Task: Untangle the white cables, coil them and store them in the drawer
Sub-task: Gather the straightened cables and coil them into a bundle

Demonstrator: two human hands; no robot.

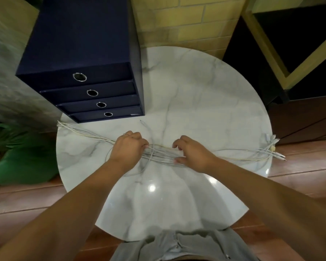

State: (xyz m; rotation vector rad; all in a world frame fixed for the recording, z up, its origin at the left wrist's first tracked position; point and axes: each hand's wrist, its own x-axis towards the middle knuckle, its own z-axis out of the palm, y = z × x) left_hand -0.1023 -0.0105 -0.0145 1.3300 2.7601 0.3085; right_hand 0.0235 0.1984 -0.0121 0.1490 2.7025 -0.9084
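Fingers of my left hand (129,147) pinch the thin white tangled cables (162,152), my right hand (193,154) curls round them, grip unclear, so I should tease strands apart between both.

Bare forearms (83,196), thin ring (126,134) on left hand (129,148), grey drawstring trousers (179,245)

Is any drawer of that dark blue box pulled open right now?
No, all four drawers of the dark blue drawer unit sit pushed in, with the white cables lying outside it.
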